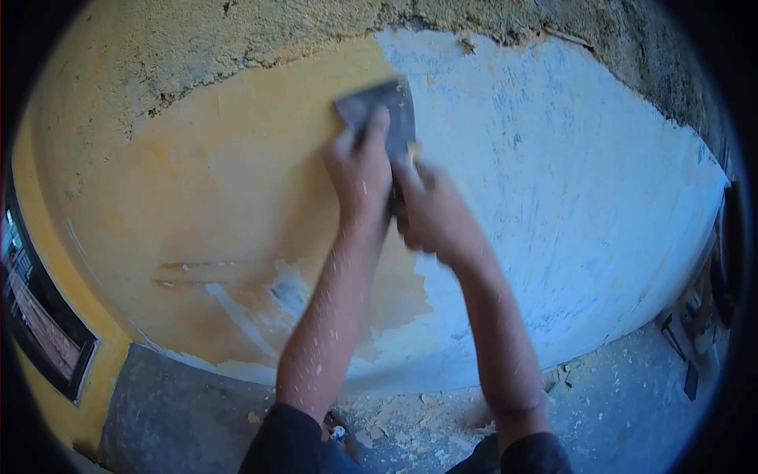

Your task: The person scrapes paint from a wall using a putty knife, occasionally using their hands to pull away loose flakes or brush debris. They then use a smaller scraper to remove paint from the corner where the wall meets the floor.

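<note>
A wide metal scraper (401, 118) is tilted against the wall (229, 182), where yellow paint meets a bared whitish-blue patch (553, 182). My left hand (362, 170) grips the lower side of the blade, its thumb laid flat along the metal. Just below and to the right, my right hand (436, 207) is closed around the handle, which its fingers mostly hide. Both hands are slightly blurred. Pale flecks of paint cling to my forearms.
Rough bare plaster (300, 28) runs along the top of the wall. Paint flakes (410, 419) litter the grey floor at its foot. A dark-framed window (47, 316) is at the left. Several tools, one like a hammer (677, 340), lie at the right.
</note>
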A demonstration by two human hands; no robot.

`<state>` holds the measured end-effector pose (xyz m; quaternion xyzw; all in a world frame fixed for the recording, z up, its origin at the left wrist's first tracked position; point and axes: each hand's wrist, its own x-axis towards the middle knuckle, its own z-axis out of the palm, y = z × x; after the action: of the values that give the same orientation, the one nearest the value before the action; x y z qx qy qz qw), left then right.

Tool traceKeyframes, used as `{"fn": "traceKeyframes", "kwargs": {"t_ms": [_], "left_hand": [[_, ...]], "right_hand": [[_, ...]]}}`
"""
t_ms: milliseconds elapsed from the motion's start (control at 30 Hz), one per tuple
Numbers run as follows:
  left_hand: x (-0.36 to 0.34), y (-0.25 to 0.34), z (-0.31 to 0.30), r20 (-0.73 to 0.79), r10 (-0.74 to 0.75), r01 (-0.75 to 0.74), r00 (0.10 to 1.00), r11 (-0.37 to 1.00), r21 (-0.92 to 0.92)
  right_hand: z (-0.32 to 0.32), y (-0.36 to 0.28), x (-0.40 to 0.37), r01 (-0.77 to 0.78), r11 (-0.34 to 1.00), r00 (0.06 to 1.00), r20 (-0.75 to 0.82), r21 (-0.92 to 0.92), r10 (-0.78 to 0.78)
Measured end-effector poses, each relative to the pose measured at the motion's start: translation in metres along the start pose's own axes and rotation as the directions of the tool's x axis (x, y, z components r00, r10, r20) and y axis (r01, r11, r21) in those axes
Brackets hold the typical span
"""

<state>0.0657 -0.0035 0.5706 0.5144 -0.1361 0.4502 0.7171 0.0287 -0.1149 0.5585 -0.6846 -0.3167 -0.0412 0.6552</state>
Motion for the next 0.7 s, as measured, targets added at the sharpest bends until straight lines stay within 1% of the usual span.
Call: {"fn": "traceKeyframes", "kwargs": {"t_ms": [33, 100, 133, 200, 233, 267, 300, 333, 367, 400, 433, 467, 500, 533, 567, 600, 633, 700], "left_hand": [[0.014, 0.012, 0.008, 0.000, 0.031, -0.031, 1.000, 0.999, -0.009], [0.026, 0.030, 0.014, 0.033, 0.031, -0.031, 0.999, 0.999, -0.018], [0.010, 0.034, 0.011, 0.019, -0.006, 0.006, 1.000, 1.000, 0.000], [-0.032, 0.039, 0.001, 0.082, -0.028, 0.034, 0.996, 0.997, -0.073], [-0.059, 0.031, -0.011, 0.064, -0.045, 0.046, 0.997, 0.999, -0.018], [-0.093, 0.023, -0.025, 0.043, -0.137, 0.137, 0.990, 0.991, 0.006], [-0.124, 0.005, -0.043, -0.005, -0.185, 0.185, 0.983, 0.981, 0.059], [-0.159, -0.012, -0.061, -0.045, -0.286, 0.289, 0.957, 0.950, 0.116], [-0.190, -0.036, -0.082, -0.081, -0.358, 0.366, 0.930, 0.920, 0.141], [-0.216, -0.053, -0.105, -0.015, -0.589, 0.588, 0.808, 0.806, 0.061], [-0.257, -0.112, -0.139, -0.033, -0.679, 0.677, 0.733, 0.734, -0.057], [-0.269, -0.132, -0.151, 0.046, -0.683, 0.681, 0.729, 0.717, -0.145], [-0.275, -0.138, -0.152, 0.050, -0.692, 0.691, 0.720, 0.711, -0.130], [-0.276, -0.145, -0.150, 0.055, -0.701, 0.702, 0.711, 0.703, -0.113], [-0.279, -0.152, -0.151, 0.053, -0.717, 0.718, 0.695, 0.689, -0.095], [-0.280, -0.159, -0.155, 0.065, -0.718, 0.721, 0.693, 0.693, -0.023], [-0.283, -0.165, -0.158, 0.072, -0.726, 0.728, 0.684, 0.685, -0.006], [-0.293, -0.177, -0.160, -0.036, -0.742, 0.741, 0.670, 0.670, -0.028]], "right_hand": [[-0.002, -0.024, 0.005, -0.096, 0.995, 0.995, 0.018, 0.029, 0.095], [-0.001, -0.029, 0.016, -0.024, 0.998, 0.999, 0.033, 0.056, 0.022], [0.001, -0.019, 0.007, -0.066, 0.996, 0.997, 0.040, 0.065, 0.063], [0.006, 0.000, -0.015, 0.111, 0.992, 0.994, -0.027, 0.059, -0.110], [0.010, 0.025, -0.038, 0.167, 0.985, 0.984, -0.056, -0.028, -0.169], [0.012, 0.048, -0.068, 0.070, 0.997, 0.998, -0.010, 0.012, -0.070], [0.015, 0.071, -0.099, -0.031, 0.999, 0.999, 0.036, 0.042, 0.030], [0.016, 0.092, -0.128, -0.196, 0.970, 0.977, 0.119, 0.144, 0.179], [0.023, 0.129, -0.152, -0.282, 0.947, 0.958, 0.108, 0.155, 0.267], [0.030, 0.166, -0.175, -0.365, 0.916, 0.931, 0.097, 0.168, 0.353], [0.038, 0.225, -0.193, -0.420, 0.896, 0.907, 0.050, 0.143, 0.417], [0.045, 0.254, -0.197, -0.354, 0.923, 0.935, 0.041, 0.151, 0.352], [0.051, 0.276, -0.200, -0.284, 0.945, 0.959, 0.027, 0.162, 0.284], [0.054, 0.298, -0.200, -0.282, 0.943, 0.959, 0.012, 0.175, 0.285], [0.057, 0.317, -0.204, -0.336, 0.930, 0.940, -0.005, 0.146, 0.341], [0.061, 0.325, -0.211, -0.395, 0.911, 0.916, -0.022, 0.119, 0.400], [0.066, 0.331, -0.218, -0.398, 0.907, 0.913, -0.033, 0.136, 0.406], [0.072, 0.341, -0.223, -0.296, 0.955, 0.940, -0.179, 0.000, 0.291]]}}
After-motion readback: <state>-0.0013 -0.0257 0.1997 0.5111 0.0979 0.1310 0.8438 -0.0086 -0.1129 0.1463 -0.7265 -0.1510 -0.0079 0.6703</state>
